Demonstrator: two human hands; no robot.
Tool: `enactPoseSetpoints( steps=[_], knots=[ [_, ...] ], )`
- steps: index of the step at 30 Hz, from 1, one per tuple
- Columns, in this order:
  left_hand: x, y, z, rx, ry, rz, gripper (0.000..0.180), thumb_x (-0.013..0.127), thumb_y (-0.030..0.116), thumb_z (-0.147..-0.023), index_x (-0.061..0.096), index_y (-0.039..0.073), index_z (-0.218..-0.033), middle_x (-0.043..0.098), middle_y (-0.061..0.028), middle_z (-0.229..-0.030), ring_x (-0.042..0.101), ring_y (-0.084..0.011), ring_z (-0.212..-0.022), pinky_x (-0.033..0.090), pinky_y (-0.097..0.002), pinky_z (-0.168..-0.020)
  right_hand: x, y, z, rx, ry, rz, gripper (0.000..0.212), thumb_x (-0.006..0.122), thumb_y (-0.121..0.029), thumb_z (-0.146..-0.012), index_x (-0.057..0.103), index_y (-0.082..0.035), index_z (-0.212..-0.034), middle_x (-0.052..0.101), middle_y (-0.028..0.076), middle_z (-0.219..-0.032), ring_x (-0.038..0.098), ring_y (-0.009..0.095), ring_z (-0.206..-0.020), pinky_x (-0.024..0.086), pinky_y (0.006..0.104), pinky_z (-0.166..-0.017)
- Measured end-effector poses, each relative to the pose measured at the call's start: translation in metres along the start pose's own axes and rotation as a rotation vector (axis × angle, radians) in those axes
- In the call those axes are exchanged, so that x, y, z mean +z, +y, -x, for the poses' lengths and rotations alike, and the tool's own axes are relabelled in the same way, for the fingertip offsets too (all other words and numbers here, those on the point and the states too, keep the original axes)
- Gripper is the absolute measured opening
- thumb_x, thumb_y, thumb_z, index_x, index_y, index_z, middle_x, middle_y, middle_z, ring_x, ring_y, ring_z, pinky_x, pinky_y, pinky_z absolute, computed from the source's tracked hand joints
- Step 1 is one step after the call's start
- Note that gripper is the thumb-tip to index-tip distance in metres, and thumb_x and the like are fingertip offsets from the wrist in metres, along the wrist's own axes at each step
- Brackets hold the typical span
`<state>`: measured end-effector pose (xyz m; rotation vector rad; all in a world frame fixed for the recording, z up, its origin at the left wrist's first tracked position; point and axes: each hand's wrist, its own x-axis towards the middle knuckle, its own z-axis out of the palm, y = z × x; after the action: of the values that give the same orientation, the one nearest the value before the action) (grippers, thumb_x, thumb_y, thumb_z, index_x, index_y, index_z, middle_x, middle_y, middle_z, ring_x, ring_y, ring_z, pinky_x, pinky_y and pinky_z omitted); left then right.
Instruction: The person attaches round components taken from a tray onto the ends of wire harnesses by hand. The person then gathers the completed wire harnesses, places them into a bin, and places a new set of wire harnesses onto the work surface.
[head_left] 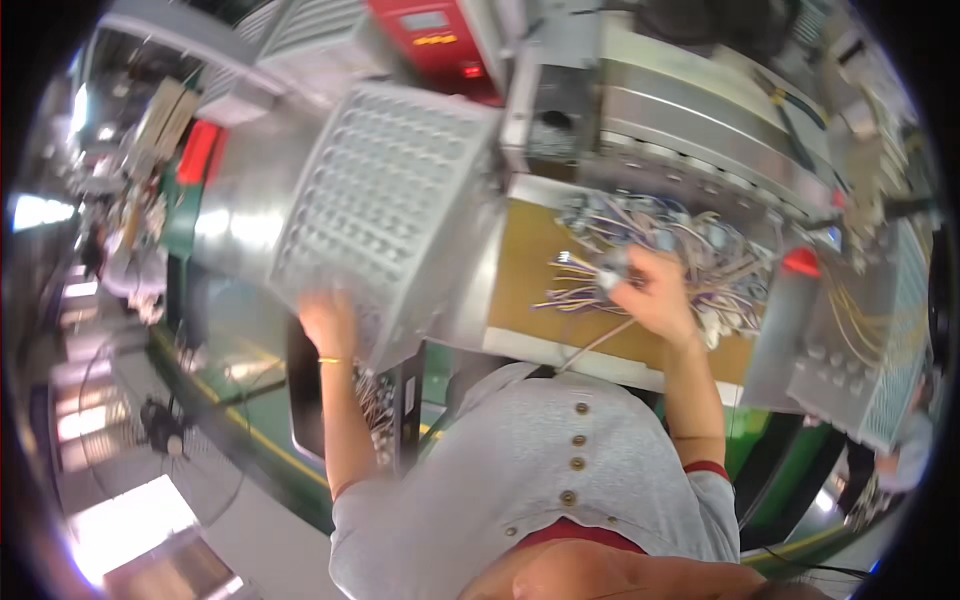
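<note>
My right hand (655,295) is over the brown work mat (525,240), thumb and fingers closed on a small silvery part (608,278) with thin wires. The part's exact kind is too small and blurred to tell. Beside and behind that hand lies a loose heap of wired parts (720,245), with white, yellow and purple leads. My left hand (328,320), a yellow band at its wrist, touches the near left corner of a grey tray (385,170) with rows of round hollows. Blur smears its fingers, so their grip does not show.
Behind the mat stands a long metal fixture (700,125). A red device (435,40) with a display is beyond the tray. On the right are a red cone-shaped piece (801,262) and a ribbed grey box (870,360). Below my left forearm, a dark bin (408,405) holds wired parts.
</note>
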<state>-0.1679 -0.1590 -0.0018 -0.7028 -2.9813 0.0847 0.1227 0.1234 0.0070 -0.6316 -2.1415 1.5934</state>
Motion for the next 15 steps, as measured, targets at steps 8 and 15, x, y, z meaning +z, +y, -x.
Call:
enactPoseSetpoints(
  steps=[8, 15],
  knots=[
    [0.0, -0.007, 0.032, 0.218, 0.222, 0.12, 0.028, 0.063, 0.022, -0.069, 0.062, 0.004, -0.091, 0.061, -0.0135, -0.084, 0.054, -0.0325, -0.075, 0.042, -0.0373, -0.067, 0.01, 0.0, -0.003, 0.013, 0.044, 0.087, 0.01, 0.06, -0.005, -0.069, 0.056, -0.001, -0.077, 0.054, 0.001, -0.062, 0.048, 0.004, -0.055, 0.039, 0.0206, -0.048],
    [-0.028, 0.117, 0.029, 0.176, -0.39, 1.507, 0.036, 0.05, -0.002, -0.078, 0.045, -0.003, -0.114, 0.054, -0.0126, -0.104, 0.058, -0.02, -0.08, 0.051, -0.0289, -0.062, 0.022, -0.003, -0.004, -0.072, 0.071, 0.029, 0.011, 0.056, 0.0, -0.069, 0.056, 0.001, -0.08, 0.05, 0.003, -0.061, 0.045, 0.006, -0.055, 0.039, 0.0215, -0.049]
  ],
)
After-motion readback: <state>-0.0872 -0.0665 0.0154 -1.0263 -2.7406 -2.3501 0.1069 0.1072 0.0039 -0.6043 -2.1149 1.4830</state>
